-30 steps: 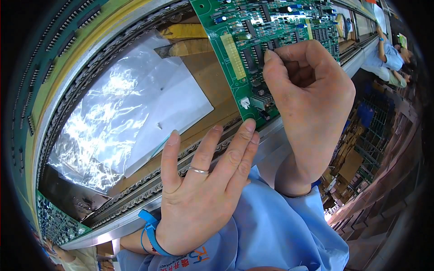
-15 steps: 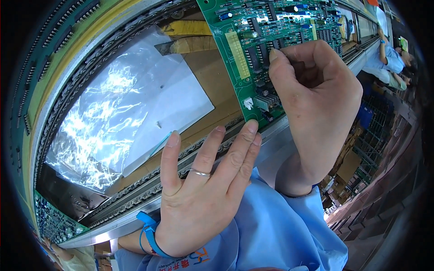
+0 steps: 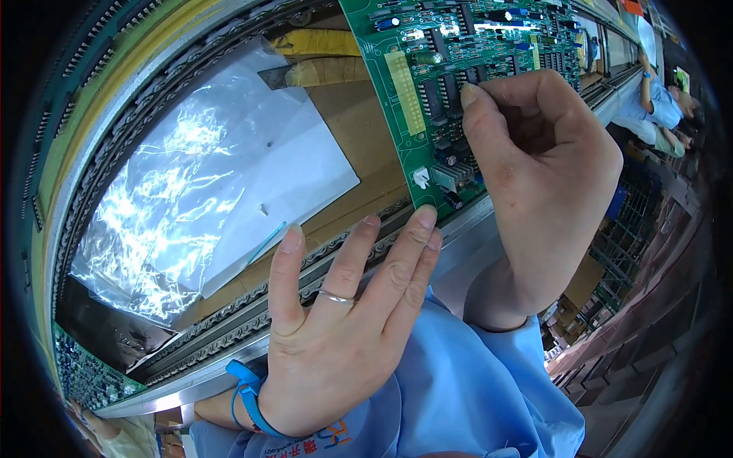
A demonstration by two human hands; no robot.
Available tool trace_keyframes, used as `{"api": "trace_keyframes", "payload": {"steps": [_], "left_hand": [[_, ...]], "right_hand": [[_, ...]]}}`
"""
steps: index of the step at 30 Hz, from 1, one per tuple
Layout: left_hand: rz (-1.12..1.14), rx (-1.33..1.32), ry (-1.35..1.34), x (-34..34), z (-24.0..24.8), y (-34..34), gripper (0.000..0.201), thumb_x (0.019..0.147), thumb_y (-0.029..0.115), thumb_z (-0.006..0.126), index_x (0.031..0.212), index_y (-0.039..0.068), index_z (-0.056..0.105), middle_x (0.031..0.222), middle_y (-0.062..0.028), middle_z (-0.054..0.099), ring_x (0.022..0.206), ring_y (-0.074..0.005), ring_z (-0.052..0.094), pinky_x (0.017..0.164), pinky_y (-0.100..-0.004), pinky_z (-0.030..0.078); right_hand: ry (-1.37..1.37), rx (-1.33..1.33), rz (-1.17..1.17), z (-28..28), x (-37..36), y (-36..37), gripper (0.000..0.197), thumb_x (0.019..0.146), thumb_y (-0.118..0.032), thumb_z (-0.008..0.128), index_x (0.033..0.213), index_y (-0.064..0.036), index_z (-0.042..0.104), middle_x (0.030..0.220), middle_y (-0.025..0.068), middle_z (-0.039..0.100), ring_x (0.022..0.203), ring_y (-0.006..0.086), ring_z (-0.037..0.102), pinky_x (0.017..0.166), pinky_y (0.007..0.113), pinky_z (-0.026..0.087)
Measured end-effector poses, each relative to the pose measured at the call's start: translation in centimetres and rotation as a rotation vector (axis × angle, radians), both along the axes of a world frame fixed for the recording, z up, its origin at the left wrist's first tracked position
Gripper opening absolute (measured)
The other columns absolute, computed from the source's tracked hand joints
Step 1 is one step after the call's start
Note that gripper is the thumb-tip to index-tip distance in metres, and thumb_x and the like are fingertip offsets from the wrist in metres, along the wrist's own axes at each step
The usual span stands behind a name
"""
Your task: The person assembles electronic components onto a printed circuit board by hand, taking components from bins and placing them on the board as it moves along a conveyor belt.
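Note:
A green circuit board (image 3: 418, 153) crowded with chips, capacitors and resistors lies on the conveyor rails at the upper middle. My right hand (image 3: 546, 164) is over its near part, thumb and forefinger pinched together beside the black chips. Whatever they pinch is hidden behind the fingers. My left hand (image 3: 343, 324), with a ring and a blue wrist strap (image 3: 252, 401), is spread palm down over the near rail. Its forefinger tip reaches the board's near left corner, close to a white connector (image 3: 421, 178). A long pale yellow connector (image 3: 405, 93) runs along the board's left side.
Left of the board, a clear plastic bag (image 3: 164, 221) and a white sheet (image 3: 309, 149) lie between the chain rails (image 3: 313, 271). Yellow strips (image 3: 321, 43) lie behind. Another board (image 3: 95, 374) sits at lower left. Co-workers show at far right (image 3: 660, 103) and lower left (image 3: 107, 427).
My right hand has shifted slightly to the right, still pinched over the board. The left hand has stayed nearly in place. The whole view has shifted a little.

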State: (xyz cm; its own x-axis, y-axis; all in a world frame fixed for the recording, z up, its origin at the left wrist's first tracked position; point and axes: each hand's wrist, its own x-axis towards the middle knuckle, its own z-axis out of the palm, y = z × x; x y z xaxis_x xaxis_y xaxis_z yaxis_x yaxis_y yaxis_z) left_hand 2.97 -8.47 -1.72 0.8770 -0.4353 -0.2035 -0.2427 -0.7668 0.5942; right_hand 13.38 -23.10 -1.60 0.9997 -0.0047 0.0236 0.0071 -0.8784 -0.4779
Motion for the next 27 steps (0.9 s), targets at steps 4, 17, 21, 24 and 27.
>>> {"api": "trace_keyframes", "payload": {"steps": [4,17,21,24,27], "left_hand": [[0.014,-0.005,0.003,-0.08,-0.08,-0.05,0.065,0.066,0.035,0.072,0.128,0.018,0.063,0.142,0.0063,0.052,0.119,-0.0185,0.054,0.113,-0.0580,0.014],[0.063,-0.024,0.019,-0.22,0.24,0.02,0.062,0.070,0.035,0.067,0.129,0.019,0.063,0.141,0.0073,0.053,0.120,-0.0176,0.052,0.112,-0.0577,0.017],[0.093,-0.051,0.018,-0.30,-0.18,-0.46,0.062,0.069,0.035,0.067,0.129,0.019,0.064,0.140,0.0077,0.054,0.120,-0.0174,0.052,0.113,-0.0579,0.017],[0.118,-0.066,0.007,-0.34,-0.27,-0.70,0.063,0.067,0.035,0.068,0.129,0.020,0.064,0.139,0.0083,0.055,0.121,-0.0172,0.052,0.113,-0.0581,0.018],[0.127,-0.061,0.008,-0.38,-0.17,-0.69,0.064,0.067,0.034,0.068,0.129,0.020,0.064,0.138,0.0085,0.055,0.121,-0.0170,0.052,0.113,-0.0581,0.018]], "right_hand": [[0.019,0.019,-0.039,-0.04,-0.09,0.20,0.009,0.084,-0.004,0.075,0.083,0.0025,0.069,0.068,-0.0021,0.063,0.060,-0.0009,0.051,0.054,0.014,0.038],[0.065,0.239,-0.108,0.34,-0.13,0.05,0.011,0.082,-0.006,0.078,0.085,0.0025,0.072,0.072,0.0007,0.067,0.062,0.0015,0.053,0.057,0.015,0.040],[0.026,0.256,-0.097,0.06,-0.08,-0.32,0.012,0.082,-0.008,0.079,0.085,0.0011,0.072,0.069,0.0010,0.066,0.058,0.0020,0.052,0.054,0.015,0.037],[0.004,0.273,-0.108,-0.10,-0.07,-0.37,0.012,0.081,-0.009,0.080,0.085,0.0004,0.072,0.067,0.0009,0.065,0.056,0.0023,0.051,0.053,0.015,0.035],[-0.012,0.279,-0.122,-0.24,-0.25,-0.11,0.012,0.081,-0.008,0.080,0.084,0.0001,0.073,0.067,0.0007,0.065,0.056,0.0023,0.051,0.052,0.015,0.035]]}}
